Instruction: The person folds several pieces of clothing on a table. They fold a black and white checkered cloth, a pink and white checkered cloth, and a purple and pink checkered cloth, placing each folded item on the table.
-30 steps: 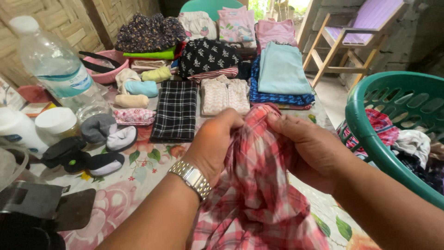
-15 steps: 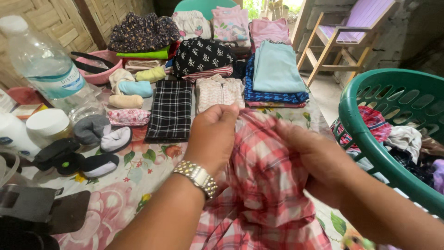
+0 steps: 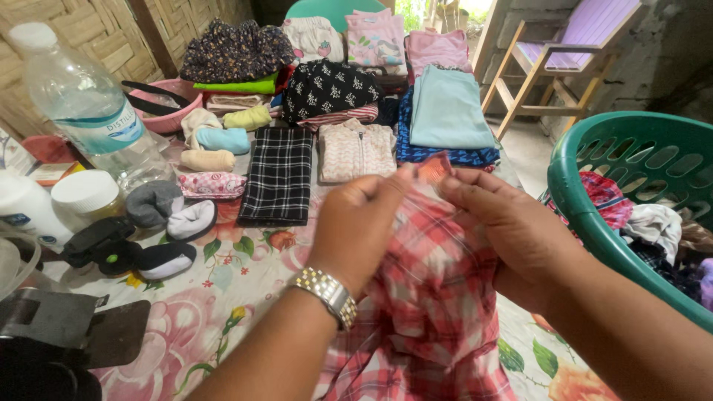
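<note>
A red and white checked garment (image 3: 431, 297) hangs bunched in front of me over the flowered tablecloth (image 3: 223, 297). My left hand (image 3: 356, 223), with a metal watch on the wrist, pinches its upper edge on the left. My right hand (image 3: 512, 238) pinches the same edge on the right, fingertips close to the left hand's. A small corner of the cloth sticks up between the two hands.
Folded clothes lie in rows beyond: a black checked piece (image 3: 278, 174), a pale patterned top (image 3: 356, 151), a light blue stack (image 3: 449, 111). Rolled socks (image 3: 212, 148), a plastic bottle (image 3: 85, 104) and jars stand left. A green laundry basket (image 3: 594, 208) with clothes sits right; a wooden chair (image 3: 564, 52) behind.
Both hands have shifted along the checked garment's top edge, fingertips now drawn together and pinching a corner that sticks up. The cloth is spread a little flatter.
</note>
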